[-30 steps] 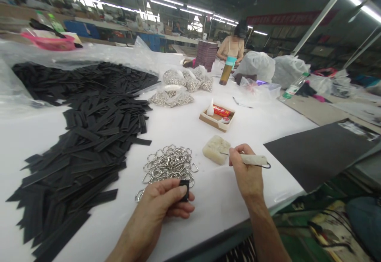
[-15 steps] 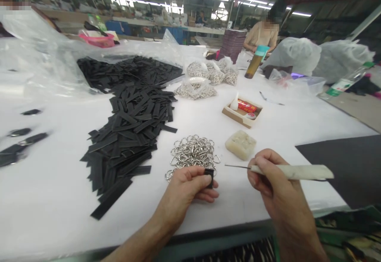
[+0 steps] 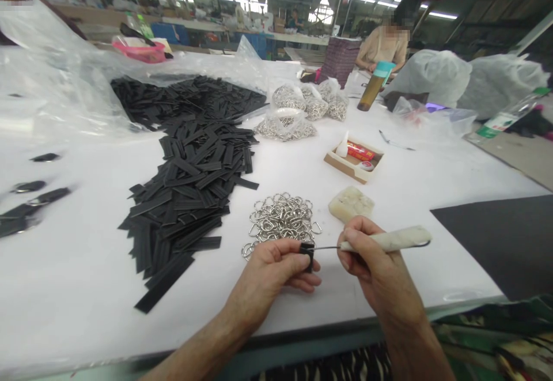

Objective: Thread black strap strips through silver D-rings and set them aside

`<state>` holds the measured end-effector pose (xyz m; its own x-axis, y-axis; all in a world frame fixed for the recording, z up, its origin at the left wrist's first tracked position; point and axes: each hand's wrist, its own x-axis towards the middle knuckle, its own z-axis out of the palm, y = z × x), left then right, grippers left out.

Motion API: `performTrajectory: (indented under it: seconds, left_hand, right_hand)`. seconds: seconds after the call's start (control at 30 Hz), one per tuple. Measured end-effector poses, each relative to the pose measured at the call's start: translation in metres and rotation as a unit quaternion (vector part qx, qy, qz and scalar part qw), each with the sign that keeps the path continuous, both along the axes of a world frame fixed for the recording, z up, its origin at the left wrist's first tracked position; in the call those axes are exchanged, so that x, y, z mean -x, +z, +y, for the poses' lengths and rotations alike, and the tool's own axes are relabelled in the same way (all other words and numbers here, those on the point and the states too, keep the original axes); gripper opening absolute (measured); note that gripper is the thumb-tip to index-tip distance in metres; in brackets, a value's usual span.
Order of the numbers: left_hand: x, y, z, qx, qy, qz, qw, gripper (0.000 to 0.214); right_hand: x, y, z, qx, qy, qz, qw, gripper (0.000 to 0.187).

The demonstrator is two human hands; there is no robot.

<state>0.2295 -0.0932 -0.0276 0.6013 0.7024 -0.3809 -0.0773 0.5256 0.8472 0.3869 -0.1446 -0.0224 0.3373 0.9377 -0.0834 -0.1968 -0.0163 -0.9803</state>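
Observation:
Between thumb and fingers, my left hand (image 3: 280, 266) pinches a small folded black strip (image 3: 307, 249). My right hand (image 3: 374, 260) grips the pale wrapped handle of an awl (image 3: 400, 239). The awl's thin metal shaft points left, and its tip meets the top of the strip; whether it has pierced it I cannot tell. Just behind my left hand lies a heap of silver D-rings (image 3: 283, 217). A pale block that looks like wax (image 3: 351, 203) sits behind my right hand. A long pile of flat black strips (image 3: 185, 196) spreads to the left.
Bags of metal rings (image 3: 287, 124) stand farther back. A small cardboard box (image 3: 345, 165) holds a red tube. Finished-looking black tabs with rings (image 3: 49, 195) lie far left. A bottle (image 3: 375, 86), a pen (image 3: 395, 140) and a dark sheet (image 3: 501, 242) are to the right; a person sits beyond.
My right hand has moved left, bringing the awl's tip from a gap away to the black strip. My left hand keeps its pinch in nearly the same place.

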Motion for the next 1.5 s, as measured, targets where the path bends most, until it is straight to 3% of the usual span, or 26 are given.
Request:
performTrajectory:
  seconds: [0.33,0.57,0.77,0.93,1.27,1.5]
  left_hand:
    - [0.001,0.0,0.001,0.002,-0.032,0.021,0.999,0.014]
    - [0.001,0.002,0.001,-0.007,-0.041,0.039,0.998,0.016]
    - [0.002,0.001,-0.001,0.012,-0.032,0.053,0.998,0.018]
    - [0.004,-0.001,0.0,0.024,-0.013,0.034,0.999,0.016]
    - [0.007,-0.006,0.001,0.048,0.029,0.0,0.998,0.014]
    - [0.013,-0.003,-0.001,0.048,0.05,-0.006,0.998,0.014]
  right_hand:
    - [-0.006,-0.002,0.011,0.038,0.056,0.026,0.997,0.03]
    - [-0.008,0.006,0.019,0.025,0.079,-0.022,0.996,0.032]
    - [-0.018,0.014,0.015,-0.012,0.004,-0.024,1.0,0.028]
    - [-0.016,0.015,0.006,-0.021,-0.015,-0.037,0.999,0.028]
    - [-0.006,0.005,-0.024,-0.013,-0.095,-0.208,0.974,0.024]
    - [0.004,0.003,-0.026,-0.013,-0.137,-0.274,0.952,0.019]
